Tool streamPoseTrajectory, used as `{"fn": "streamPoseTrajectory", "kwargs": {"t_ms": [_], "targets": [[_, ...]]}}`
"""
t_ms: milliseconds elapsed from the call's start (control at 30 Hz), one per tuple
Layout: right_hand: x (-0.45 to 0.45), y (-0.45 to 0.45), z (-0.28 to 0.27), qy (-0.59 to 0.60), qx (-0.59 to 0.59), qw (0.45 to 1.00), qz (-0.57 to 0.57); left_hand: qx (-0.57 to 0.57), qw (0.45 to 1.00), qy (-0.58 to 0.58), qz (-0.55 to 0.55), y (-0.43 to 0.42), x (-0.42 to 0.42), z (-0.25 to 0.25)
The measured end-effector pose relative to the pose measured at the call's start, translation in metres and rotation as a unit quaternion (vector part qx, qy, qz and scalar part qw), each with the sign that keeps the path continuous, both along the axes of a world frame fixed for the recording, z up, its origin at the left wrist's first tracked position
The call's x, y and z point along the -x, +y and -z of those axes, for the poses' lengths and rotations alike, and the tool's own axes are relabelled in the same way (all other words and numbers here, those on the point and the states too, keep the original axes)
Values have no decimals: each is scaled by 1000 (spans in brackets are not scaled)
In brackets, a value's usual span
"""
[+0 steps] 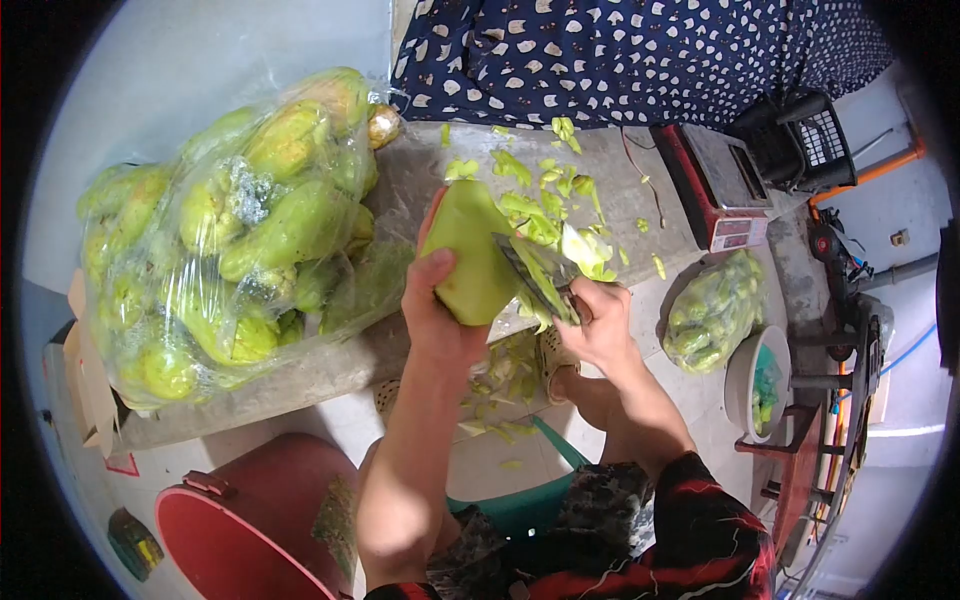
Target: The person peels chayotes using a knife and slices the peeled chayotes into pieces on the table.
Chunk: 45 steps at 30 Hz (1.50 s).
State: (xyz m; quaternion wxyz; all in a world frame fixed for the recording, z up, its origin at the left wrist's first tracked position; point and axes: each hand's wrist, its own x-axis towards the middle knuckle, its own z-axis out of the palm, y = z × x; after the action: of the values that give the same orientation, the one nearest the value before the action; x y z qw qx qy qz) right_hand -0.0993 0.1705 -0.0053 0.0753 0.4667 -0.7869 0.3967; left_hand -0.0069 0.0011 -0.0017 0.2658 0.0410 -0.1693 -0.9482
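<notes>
- Grey bench [415, 165]: runs across the middle of the scene; a dark blue patterned cloth [620, 60] hangs along its far side.
- See-through plastic bag [250, 220]: bulges with green produce on the left of the bench, well to the left of the hands.
- Red tub [300, 470]: stands on the floor, near and left.
- Red-sided scale [715, 180]: at the right of the bench, beyond the scraps.
- Green fruit [468, 255]: held up at the middle, above the bench's near edge. Its long axis runs far to near, the narrower end far and the broad end near. The skin looks smooth, pale green and slightly glossy, with flat facets.
- Left hand [430, 300]: curled round the fruit's left and near sides, thumb on top; the other fingers are mostly hidden behind it. It is the nearer hand to the fruit.
- Right hand [600, 320]: to the right of the fruit, closed round the near end of a dark-bladed tool.
- Dark-bladed tool [538, 287]: slants far and left to the fruit's right flank; whether its edge touches, I cannot tell.
- Pale green scraps [535, 220]: scattered on the bench beyond the tool.
</notes>
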Motion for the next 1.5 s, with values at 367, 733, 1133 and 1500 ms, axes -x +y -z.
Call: {"fn": "streamPoseTrajectory", "kwargs": {"t_ms": [367,733,1133,1500], "targets": [[-1,2,-8,7,9,1000,-3,15,998,24,52,0,-5,-6],[-4,7,-13,32,19,998,-58,12,998,11,57,0,-6,-8],[10,-2,10,-18,-34,997,68,9,998,10,60,0,-10,-11],[22,-7,9,-129,-111,975,141,-32,993,45,100,5,-7,-1]]}}
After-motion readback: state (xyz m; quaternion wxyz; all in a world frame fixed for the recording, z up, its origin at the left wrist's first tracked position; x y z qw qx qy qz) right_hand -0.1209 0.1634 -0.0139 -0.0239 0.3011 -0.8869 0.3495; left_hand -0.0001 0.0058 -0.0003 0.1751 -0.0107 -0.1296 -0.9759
